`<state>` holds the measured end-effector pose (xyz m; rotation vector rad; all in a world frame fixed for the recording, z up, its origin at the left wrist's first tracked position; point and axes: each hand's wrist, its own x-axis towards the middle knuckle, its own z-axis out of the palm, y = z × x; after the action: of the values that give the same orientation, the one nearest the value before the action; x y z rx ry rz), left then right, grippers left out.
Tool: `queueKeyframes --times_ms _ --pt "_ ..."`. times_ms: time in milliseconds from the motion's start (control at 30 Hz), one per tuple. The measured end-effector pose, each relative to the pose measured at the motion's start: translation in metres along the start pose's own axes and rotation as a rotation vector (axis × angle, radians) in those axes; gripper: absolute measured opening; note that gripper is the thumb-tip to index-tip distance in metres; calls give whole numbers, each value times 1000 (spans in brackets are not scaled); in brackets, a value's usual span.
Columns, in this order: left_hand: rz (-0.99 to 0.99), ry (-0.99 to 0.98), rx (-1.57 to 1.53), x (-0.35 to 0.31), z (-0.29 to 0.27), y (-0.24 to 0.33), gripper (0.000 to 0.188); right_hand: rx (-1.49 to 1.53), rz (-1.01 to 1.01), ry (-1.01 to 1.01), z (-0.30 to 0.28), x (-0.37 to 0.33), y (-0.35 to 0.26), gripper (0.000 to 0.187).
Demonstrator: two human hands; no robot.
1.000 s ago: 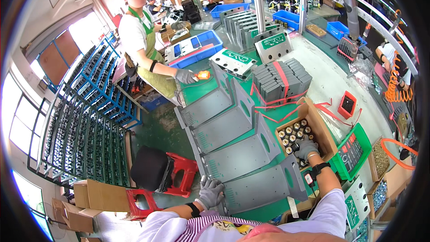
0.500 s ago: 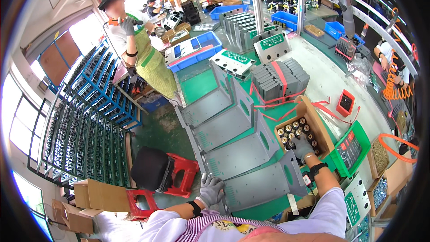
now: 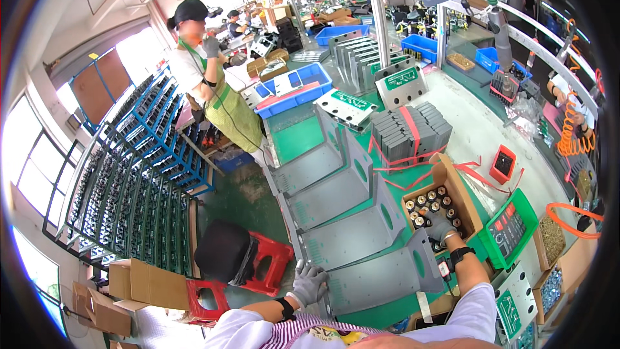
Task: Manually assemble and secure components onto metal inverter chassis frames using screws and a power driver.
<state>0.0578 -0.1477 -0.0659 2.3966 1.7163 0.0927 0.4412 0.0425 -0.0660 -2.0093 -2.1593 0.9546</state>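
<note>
Gloved in grey, my right hand [image 3: 441, 227] is inside an open cardboard box [image 3: 466, 199] at the right, fingers closed at the top of one of several upright black cylindrical parts [image 3: 431, 207] with brass-coloured ends. The glove hides part of what it grips. My left hand [image 3: 310, 282], also in a grey glove, rests at the left edge of the nearest grey metal panel [image 3: 371, 281], fingers extended and apart, holding nothing. Several such bent panels with upright flanges, including the one behind [image 3: 352, 238], lie in a row on the green bench top.
A strapped stack of grey metal parts [image 3: 413, 132] stands behind the box. A green tray [image 3: 512, 229] and small red bin [image 3: 502, 163] lie to its right. A red stool [image 3: 266, 262] is at the left. Across the bench stands a co-worker [image 3: 223, 100] beside a blue tray [image 3: 297, 98].
The view has shifted slightly, so the bench appears lower and farther right. My right hand stays in the box, its fingers drawn slightly closer in; my left hand stays at the panel's edge.
</note>
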Motion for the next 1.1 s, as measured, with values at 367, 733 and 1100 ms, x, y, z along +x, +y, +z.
queueKeyframes --times_ms 367,733,1100 --pt "9 52 -32 0 2 1 26 -13 12 77 13 -16 -3 55" --pt "9 81 -29 0 3 1 26 106 62 230 18 -25 -16 50" --pt "-9 75 -49 -3 3 -2 27 620 1 338 22 -6 16 52"
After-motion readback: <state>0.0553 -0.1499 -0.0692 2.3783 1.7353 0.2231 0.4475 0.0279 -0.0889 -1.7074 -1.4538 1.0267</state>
